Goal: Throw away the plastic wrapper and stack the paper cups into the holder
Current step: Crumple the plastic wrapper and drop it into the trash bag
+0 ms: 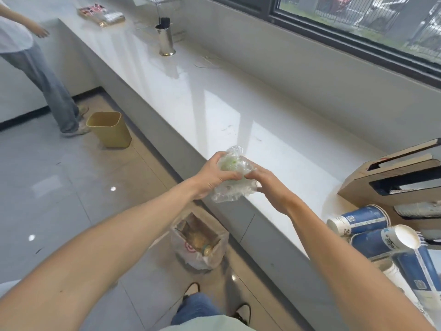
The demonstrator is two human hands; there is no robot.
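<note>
A crumpled clear plastic wrapper (232, 177) is bunched between both my hands over the front edge of the white counter (214, 108). My left hand (211, 174) grips its left side and my right hand (268, 181) pinches its right side. Blue-and-white paper cups (372, 231) lie in loose stacks on the counter at the lower right. A wooden holder (391, 177) with dark slots stands tilted behind them. Directly below my hands, on the floor, stands a bin lined with a clear bag (199, 244) that holds rubbish.
A yellow waste bin (109, 129) stands on the floor farther left, by the counter base. A person in grey trousers (51, 75) stands beside it. A shiny metal cylinder (166, 40) and a tray of packets (100, 14) sit on the far counter. A window runs along the right.
</note>
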